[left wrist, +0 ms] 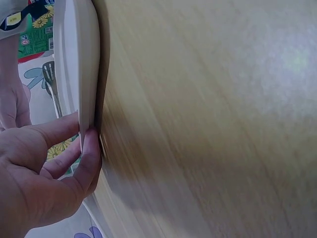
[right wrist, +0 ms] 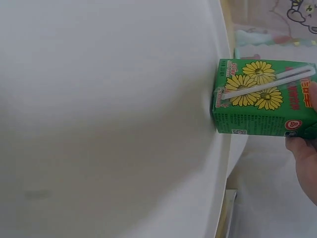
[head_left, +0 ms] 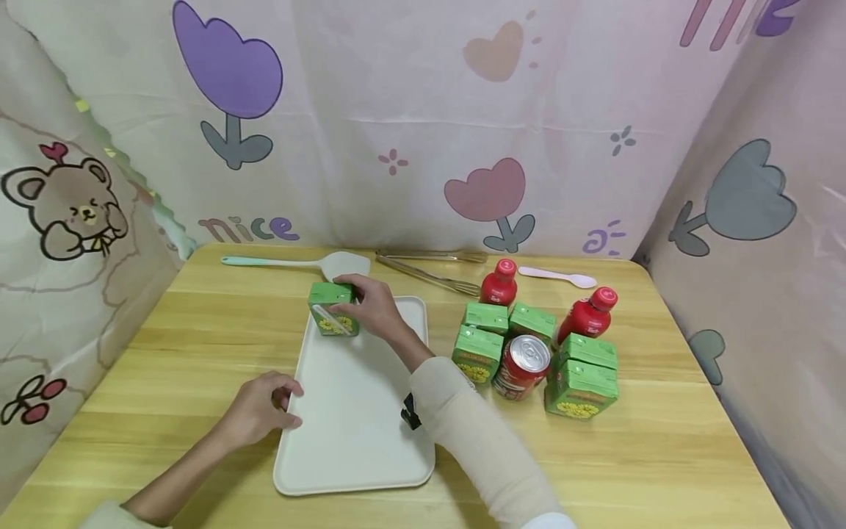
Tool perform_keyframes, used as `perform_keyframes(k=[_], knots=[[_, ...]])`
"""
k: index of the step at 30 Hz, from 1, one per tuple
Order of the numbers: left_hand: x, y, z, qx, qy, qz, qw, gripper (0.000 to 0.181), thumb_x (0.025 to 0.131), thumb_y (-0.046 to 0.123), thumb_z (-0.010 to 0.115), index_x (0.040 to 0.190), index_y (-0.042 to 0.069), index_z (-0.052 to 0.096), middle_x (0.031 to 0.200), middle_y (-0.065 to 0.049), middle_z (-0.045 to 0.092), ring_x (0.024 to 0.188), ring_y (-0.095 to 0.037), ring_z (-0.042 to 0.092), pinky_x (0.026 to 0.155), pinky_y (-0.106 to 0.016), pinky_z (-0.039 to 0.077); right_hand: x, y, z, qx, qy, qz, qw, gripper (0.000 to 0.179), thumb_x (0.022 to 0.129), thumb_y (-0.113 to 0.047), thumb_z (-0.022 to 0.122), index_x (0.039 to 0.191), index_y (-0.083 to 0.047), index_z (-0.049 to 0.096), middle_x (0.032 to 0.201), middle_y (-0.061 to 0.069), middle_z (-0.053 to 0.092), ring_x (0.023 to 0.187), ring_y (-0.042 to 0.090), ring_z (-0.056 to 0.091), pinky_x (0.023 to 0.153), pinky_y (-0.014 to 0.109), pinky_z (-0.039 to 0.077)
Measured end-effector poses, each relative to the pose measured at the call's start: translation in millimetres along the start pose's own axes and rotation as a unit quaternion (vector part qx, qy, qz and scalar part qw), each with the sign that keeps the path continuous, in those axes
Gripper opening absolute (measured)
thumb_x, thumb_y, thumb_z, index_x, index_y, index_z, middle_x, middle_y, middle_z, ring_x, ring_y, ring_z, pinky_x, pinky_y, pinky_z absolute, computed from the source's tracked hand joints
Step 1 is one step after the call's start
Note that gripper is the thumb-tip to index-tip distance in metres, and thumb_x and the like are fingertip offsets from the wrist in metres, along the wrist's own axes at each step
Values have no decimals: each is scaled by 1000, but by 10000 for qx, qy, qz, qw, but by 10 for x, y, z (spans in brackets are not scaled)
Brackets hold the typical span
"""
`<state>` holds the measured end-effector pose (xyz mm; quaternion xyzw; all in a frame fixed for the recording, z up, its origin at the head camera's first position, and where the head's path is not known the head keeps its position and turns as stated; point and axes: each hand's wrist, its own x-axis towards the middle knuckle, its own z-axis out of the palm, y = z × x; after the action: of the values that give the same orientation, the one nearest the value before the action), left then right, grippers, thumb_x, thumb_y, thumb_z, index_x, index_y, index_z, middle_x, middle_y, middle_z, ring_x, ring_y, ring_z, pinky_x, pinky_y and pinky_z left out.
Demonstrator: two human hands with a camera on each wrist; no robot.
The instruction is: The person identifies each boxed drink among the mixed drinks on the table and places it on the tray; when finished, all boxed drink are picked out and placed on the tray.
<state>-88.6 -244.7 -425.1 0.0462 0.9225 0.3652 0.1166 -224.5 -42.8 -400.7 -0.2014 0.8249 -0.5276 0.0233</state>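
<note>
At nine o'clock on the pale tray [head_left: 350,448], the left hand [head_left: 254,408] pinches the rim between its fingers; that grip is best kept light, enough to stop the tray sliding without tipping it. Toward four o'clock, a small black item [head_left: 411,411] shows under the right sleeve [head_left: 443,386], so the forearm would do well to pass high enough that it does not drag. Off to three o'clock, beside the tray, stand a red can [head_left: 522,367] and some green boxes [head_left: 581,389], best given room by the elbow. At the tray's eleven o'clock corner, the right hand [head_left: 377,305] grips a green drink box [right wrist: 265,114] by its upper part, upright, its white straw [right wrist: 252,90] on the side. Whether the base rests flat or hovers is hard to tell from these angles; either way, seating it squarely inside the raised rim before the fingers loosen seems wise, with no squeeze hard enough to dent the carton. Just beyond, at twelve o'clock, lies a turner [head_left: 346,264], whose head the knuckles should clear.
</note>
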Motion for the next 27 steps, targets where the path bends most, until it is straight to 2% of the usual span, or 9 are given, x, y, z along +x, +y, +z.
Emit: perform_keyframes(k=[12,17,24,27], knots=[[-21,16,31,-35,18,-30,10000,35,64,-1,80,96,2,64,81,-5,53,72,-13,48,55,-20,42,85,16,5,-29,-229,103,9997,46,79,-15,75,123,-11,62,123,8,63,96,12,60,77,16,50],[-22,29,23,-60,21,-31,10000,36,64,-1,80,96,2,64,81,-5,53,72,-13,47,55,-20,42,116,-4,-28,-233,-332,23,9992,45,79,-14,75,122,-12,62,126,7,62,107,17,62,88,23,51],[-24,3,11,-50,38,33,10000,35,64,0,81,95,2,63,81,-5,52,70,-12,47,55,-20,41,114,-61,-45,-532,-496,198,9972,52,81,-18,74,129,-15,57,134,4,57,117,18,57,97,29,48],[-8,-12,7,-33,45,56,10000,34,65,-1,80,95,2,63,81,-5,52,70,-11,47,56,-20,41,87,-106,-67,-743,-487,146,9959,59,80,-20,75,135,-16,52,139,2,52,124,18,52,102,31,44]])
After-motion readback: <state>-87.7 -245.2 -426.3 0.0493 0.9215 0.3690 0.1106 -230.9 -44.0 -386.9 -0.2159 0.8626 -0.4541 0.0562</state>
